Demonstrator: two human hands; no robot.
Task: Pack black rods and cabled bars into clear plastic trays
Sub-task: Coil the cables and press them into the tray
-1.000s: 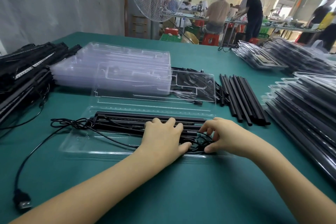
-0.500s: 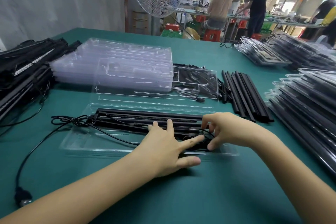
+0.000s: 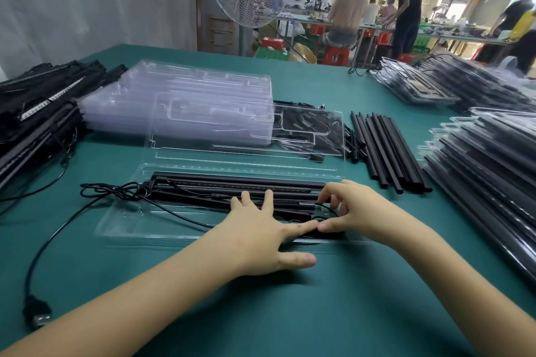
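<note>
- The left hand [image 3: 261, 229] is laid flat on the cabled bars [image 3: 232, 182], fingers spread and straight, in the clear tray [image 3: 124, 220] beneath it.
- The right hand [image 3: 353, 211] is curled — a loop of the thin cable [image 3: 116, 190] is pinched at the bars' end, just beside the left forefinger.
- Loose black rods [image 3: 385, 151] are seen beyond the right hand, and stacked empty trays [image 3: 179, 101] beyond the left, on the green surface [image 3: 348, 313].
</note>
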